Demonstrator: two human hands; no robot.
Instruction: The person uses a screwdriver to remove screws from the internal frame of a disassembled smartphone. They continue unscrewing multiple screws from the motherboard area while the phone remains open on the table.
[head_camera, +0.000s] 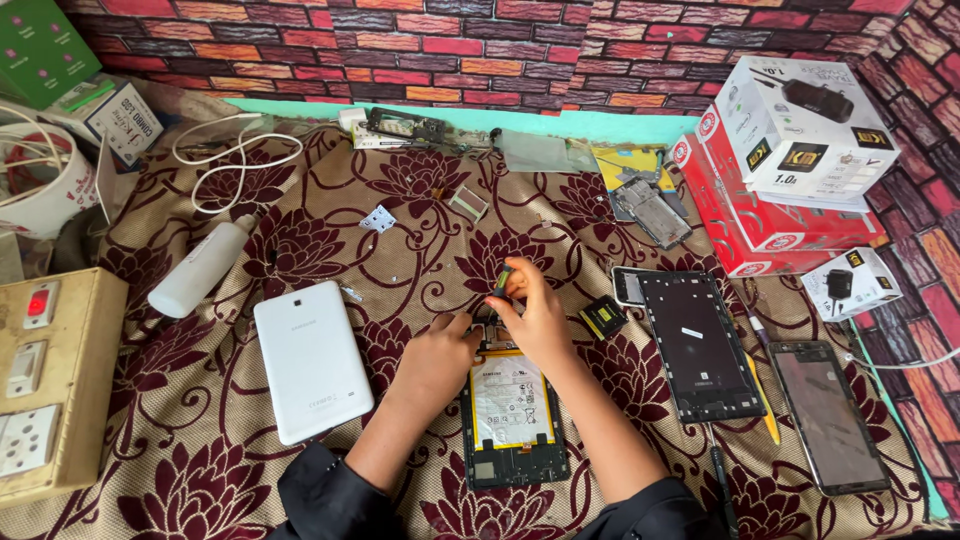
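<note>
Opened tablet (513, 420), battery showing, lies nearest. Left hand (435, 358) rests loosely clenched on its top-left corner, grasping nothing visible. Right hand (535, 310) above its top edge pinches a small tool (502, 281), possibly a screwdriver. Slipping could gouge the battery.

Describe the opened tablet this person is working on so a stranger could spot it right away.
On the maroon floral cloth, look at the bottom centre, under both hands. The opened tablet lies there face down. Unlike the white back cover at left, it shows a silvery battery in a black frame.
</note>
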